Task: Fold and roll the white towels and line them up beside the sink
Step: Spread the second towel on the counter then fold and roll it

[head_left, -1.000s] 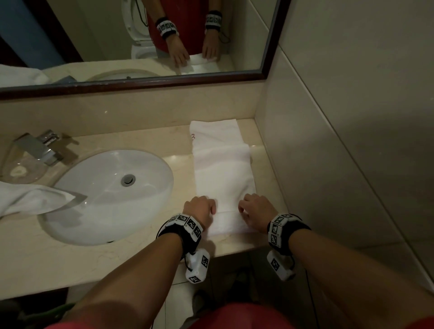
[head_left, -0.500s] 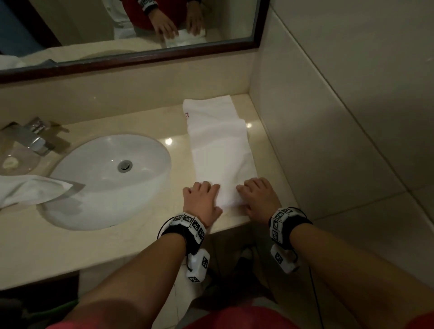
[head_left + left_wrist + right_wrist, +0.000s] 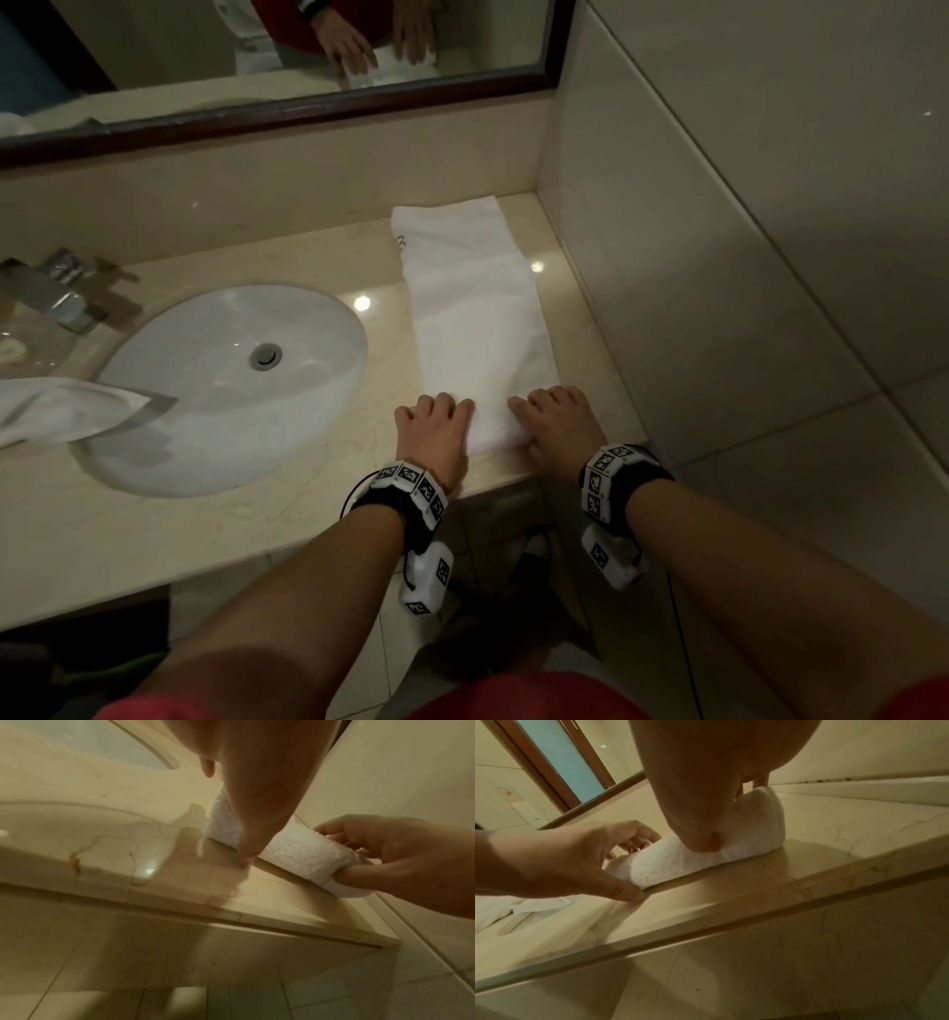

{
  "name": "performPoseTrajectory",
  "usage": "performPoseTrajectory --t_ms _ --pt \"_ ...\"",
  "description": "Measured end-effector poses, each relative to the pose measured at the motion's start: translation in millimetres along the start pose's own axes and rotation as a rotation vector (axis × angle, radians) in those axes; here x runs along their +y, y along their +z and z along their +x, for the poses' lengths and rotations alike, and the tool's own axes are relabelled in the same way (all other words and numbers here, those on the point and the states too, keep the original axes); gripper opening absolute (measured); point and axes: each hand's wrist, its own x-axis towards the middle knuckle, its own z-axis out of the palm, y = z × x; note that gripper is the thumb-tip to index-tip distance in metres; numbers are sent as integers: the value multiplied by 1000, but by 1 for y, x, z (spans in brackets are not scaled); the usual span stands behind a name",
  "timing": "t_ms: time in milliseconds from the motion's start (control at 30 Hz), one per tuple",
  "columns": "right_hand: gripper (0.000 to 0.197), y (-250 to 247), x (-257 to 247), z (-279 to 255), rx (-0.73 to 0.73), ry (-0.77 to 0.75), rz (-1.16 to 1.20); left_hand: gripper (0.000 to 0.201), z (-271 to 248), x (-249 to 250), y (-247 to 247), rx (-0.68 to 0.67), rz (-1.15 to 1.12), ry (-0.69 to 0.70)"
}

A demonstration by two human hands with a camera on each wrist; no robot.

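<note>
A long folded white towel (image 3: 475, 318) lies on the counter between the sink (image 3: 231, 380) and the right wall. Its near end is rolled into a thick roll (image 3: 300, 852), also seen in the right wrist view (image 3: 706, 852). My left hand (image 3: 436, 419) grips the roll's left part, fingers curled over the top and thumb (image 3: 246, 841) behind it. My right hand (image 3: 552, 411) grips the right part the same way, thumb (image 3: 700, 833) pressed into the roll. A second white towel (image 3: 61, 411) lies loose at the sink's left rim.
A chrome faucet (image 3: 56, 293) stands at the back left. A framed mirror (image 3: 287, 103) runs along the back wall. The tiled wall (image 3: 719, 257) closes in right beside the towel. The counter edge (image 3: 488, 493) lies just behind my wrists.
Both hands have gone from lifting the towel's near end to rolling it away from the counter edge. The roll has thickened and the flat length has shortened a little.
</note>
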Motion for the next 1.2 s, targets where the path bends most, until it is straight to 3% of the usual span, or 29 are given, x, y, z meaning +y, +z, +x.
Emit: performPoseTrajectory --t_ms 200,367,633,967,1200 --pt "66 -1 0 -2 -60 -9 -39 66 -2 0 -2 -27 -23 30" --pt "58 -12 -2 -2 -144 4 -22 64 0 -1 -13 -85 -96 27" --pt "51 -30 6 5 -286 -41 49 53 4 -8 -25 -262 -217 -38" --pt "58 -41 12 26 -371 -83 70 38 20 -12 -37 -433 -239 -111" --pt "48 -39 20 45 -448 -28 194 40 40 -20 -44 -517 -346 -148"
